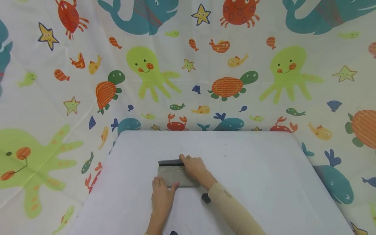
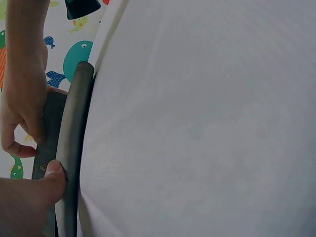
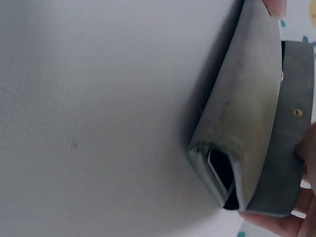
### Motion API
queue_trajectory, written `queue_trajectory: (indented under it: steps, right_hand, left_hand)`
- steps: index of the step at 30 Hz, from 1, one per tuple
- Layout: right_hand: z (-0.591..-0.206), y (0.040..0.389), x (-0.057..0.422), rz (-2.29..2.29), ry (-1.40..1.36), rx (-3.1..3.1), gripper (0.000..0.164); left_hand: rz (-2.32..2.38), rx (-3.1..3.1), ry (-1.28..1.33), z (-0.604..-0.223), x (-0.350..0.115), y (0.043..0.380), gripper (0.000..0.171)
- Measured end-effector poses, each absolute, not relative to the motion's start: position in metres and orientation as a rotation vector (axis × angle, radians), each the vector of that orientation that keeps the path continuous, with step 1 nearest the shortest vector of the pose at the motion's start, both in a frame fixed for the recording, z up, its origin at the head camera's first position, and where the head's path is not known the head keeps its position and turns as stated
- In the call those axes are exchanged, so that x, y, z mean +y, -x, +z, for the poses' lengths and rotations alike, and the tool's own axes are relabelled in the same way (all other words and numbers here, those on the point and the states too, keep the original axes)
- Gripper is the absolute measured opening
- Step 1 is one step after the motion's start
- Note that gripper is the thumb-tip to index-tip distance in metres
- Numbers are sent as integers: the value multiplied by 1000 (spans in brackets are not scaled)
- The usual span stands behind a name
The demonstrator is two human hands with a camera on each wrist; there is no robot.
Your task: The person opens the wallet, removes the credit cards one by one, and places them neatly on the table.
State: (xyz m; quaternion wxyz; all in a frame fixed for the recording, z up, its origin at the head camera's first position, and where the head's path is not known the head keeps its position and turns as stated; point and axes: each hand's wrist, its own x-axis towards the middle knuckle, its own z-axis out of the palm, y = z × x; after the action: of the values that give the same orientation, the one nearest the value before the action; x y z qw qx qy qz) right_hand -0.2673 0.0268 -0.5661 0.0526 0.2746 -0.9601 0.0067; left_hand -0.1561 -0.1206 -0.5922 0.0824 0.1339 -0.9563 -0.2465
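Note:
A grey wallet [image 1: 168, 178] lies on the white table with its long flap [image 1: 168, 162] lifted along the far side. A small brass snap stud [image 3: 297, 112] shows on the flap in the right wrist view, where a dark gap gapes at the wallet's end. My left hand [image 1: 162, 194] holds the near left corner; its thumb [image 2: 55, 173] rests against the near edge. At the far right corner, my right hand [image 1: 195, 168] pinches the flap between thumb and fingers, seen also in the left wrist view.
The white-covered table [image 1: 258, 163] spreads around both hands. Behind it and at its sides hangs a cloth [image 1: 188, 65] printed with sea animals. A black wrist camera [image 1: 206, 198] sits under the right forearm.

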Motion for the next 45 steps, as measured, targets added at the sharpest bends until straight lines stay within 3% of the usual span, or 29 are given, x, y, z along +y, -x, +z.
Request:
queue_trajectory:
  steps: [18, 45]
  right_hand:
    - [-582, 274, 61, 306, -705, -2969, 38]
    - [-591, 285, 76, 425, -688, -3002, 31]
  left_hand:
    - [-743, -2851, -407, -596, -120, 155, 96]
    - [-786, -2867, -410, -601, -122, 158, 94]
